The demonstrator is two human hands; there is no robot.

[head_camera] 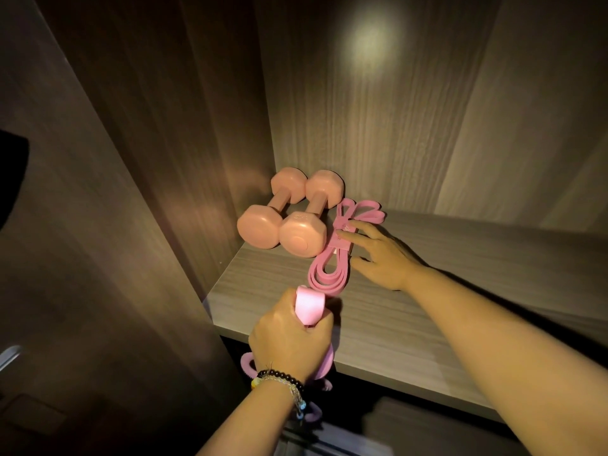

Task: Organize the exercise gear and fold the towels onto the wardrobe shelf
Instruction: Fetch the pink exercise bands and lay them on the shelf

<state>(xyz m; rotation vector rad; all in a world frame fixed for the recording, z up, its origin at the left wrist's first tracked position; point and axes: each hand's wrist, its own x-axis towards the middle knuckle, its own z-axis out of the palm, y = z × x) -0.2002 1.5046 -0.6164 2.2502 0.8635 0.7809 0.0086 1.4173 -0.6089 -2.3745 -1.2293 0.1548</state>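
Note:
Two pink dumbbells (289, 213) lie side by side at the back left corner of the grey wardrobe shelf (444, 291). Just right of them lies a bundled pink resistance band (332, 258). My right hand (381, 255) rests on the shelf with straight fingers touching the band's middle. At the shelf's front edge my left hand (292, 337) grips a pale pink handle (307, 306); pink loops of the same gear (250, 365) hang below my wrist. No towels are in view.
The wardrobe's dark wood side wall (164, 159) stands close on the left and the back panel (394, 126) behind. The shelf runs on to the right of the band. A dark space lies under the shelf's front edge (378, 373).

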